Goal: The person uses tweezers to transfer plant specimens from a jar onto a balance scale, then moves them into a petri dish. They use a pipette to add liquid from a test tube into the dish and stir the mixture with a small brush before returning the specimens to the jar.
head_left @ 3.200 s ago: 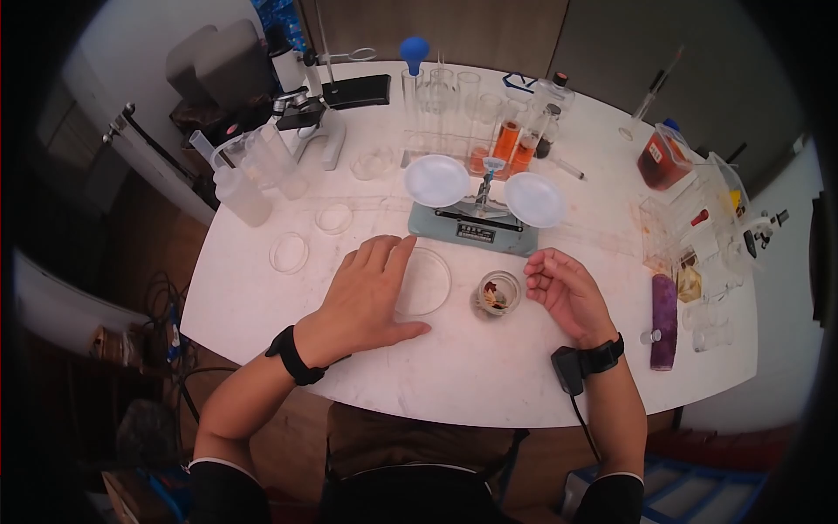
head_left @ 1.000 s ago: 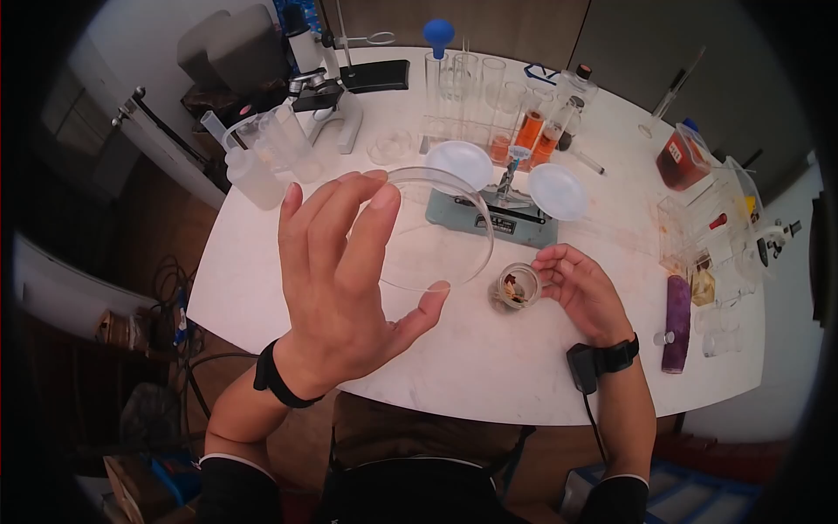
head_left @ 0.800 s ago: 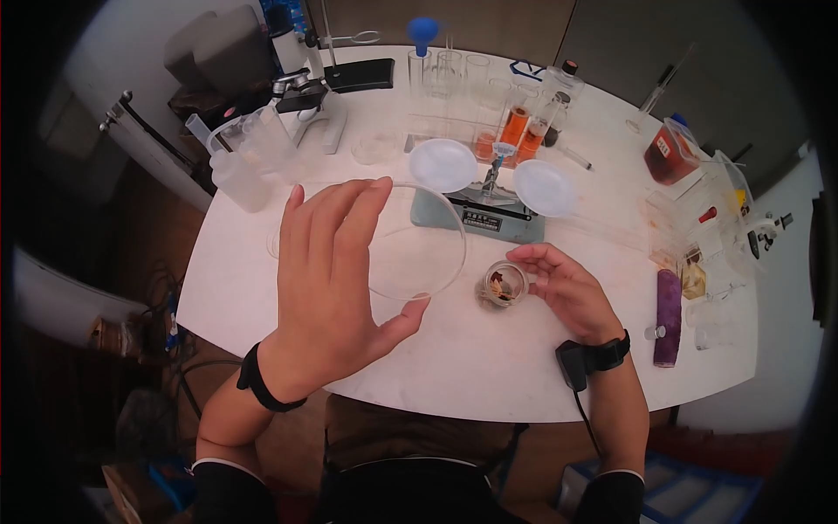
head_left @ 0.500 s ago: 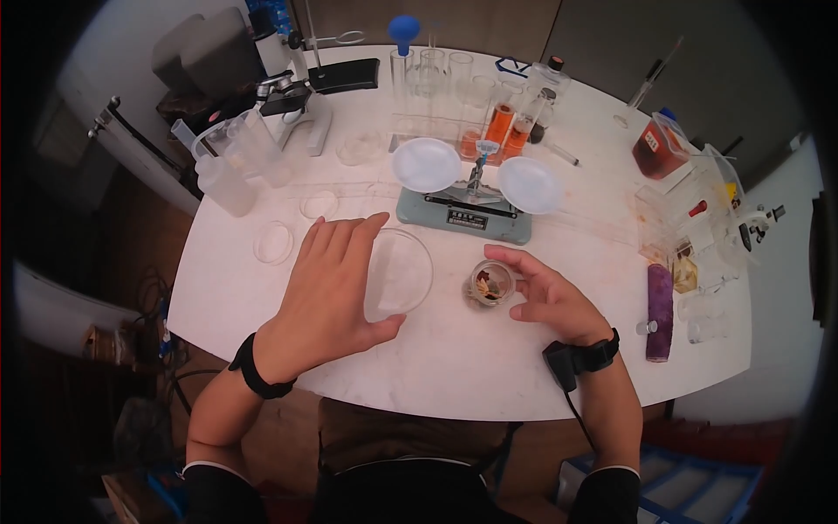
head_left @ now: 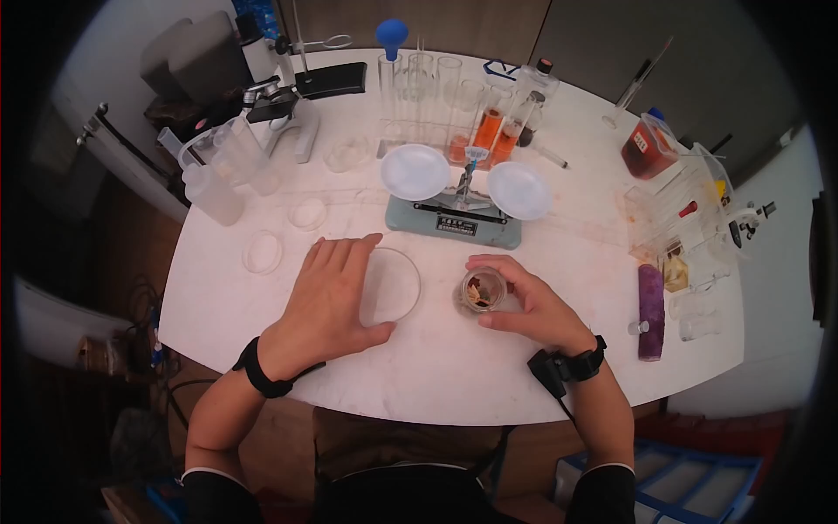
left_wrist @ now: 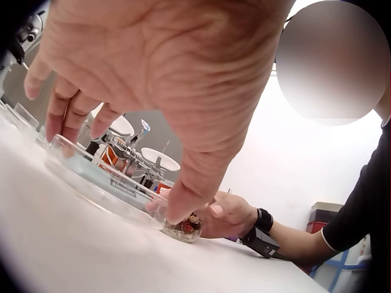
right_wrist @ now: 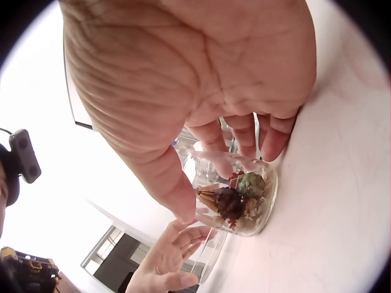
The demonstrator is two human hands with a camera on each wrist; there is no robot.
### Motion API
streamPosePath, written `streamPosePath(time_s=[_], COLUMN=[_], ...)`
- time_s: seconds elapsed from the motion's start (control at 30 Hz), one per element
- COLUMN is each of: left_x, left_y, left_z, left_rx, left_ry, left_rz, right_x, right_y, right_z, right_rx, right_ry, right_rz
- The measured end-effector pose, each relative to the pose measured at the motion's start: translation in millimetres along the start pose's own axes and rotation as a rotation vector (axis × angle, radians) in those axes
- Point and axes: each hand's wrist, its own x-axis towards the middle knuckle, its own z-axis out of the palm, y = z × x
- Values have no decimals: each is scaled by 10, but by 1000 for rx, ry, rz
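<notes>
My left hand (head_left: 325, 297) spans a clear round petri dish (head_left: 397, 284) lying on the white table. In the left wrist view the thumb is at one side of the dish rim (left_wrist: 104, 198) and the fingertips at the other. To the right, a small glass jar (head_left: 483, 291) stands upright, my right hand (head_left: 537, 306) gripping it between thumb and fingers. Dried brown, reddish and greenish plant-like pieces (right_wrist: 235, 198) show inside it in the right wrist view. Part of the dish is hidden under my left hand.
Behind the hands stands a green balance (head_left: 454, 224) with two white pans. Two small dishes (head_left: 263, 252) lie to the left, near plastic wash bottles (head_left: 212, 194). Glass tubes with orange liquid (head_left: 489, 128) are at the back. A purple roll (head_left: 650, 313) lies at right.
The petri dish, held raised in my left hand a second ago, has come down onto the table. My right hand has gone from beside the jar to gripping around it.
</notes>
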Motion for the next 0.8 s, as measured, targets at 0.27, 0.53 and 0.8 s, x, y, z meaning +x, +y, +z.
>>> streamPosePath(time_s=[0.27, 0.53, 0.8], left_x=[93, 148, 152], left_y=[68, 34, -93], left_z=[73, 133, 101], left_rx=[-21, 53, 60], left_ry=[-80, -30, -39], left_rz=[-23, 21, -23], right_x=[7, -7, -13], right_y=[-103, -101, -61], right_z=[28, 16, 11], right_rx=[-141, -165, -129], right_ry=[23, 43, 46], right_rz=[-27, -26, -32])
